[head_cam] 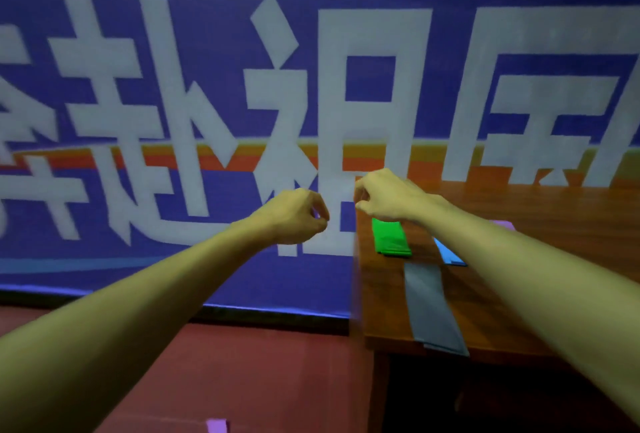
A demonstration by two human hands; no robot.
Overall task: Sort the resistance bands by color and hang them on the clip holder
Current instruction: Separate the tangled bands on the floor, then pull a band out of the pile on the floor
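Both of my hands are raised in front of the blue wall, level with the table's left end. My left hand has curled fingers, and a small purple patch shows between the thumb and fingertips; what it is cannot be told. My right hand is curled too, with nothing visible in it. A green band, a blue band and a long grey band lie flat on the wooden table. A purple band peeks out behind my right forearm. No clip holder is in view.
The wall bears large white characters and an orange stripe. Dark red floor lies to the left of the table. A purple strip shows at the bottom edge of the view.
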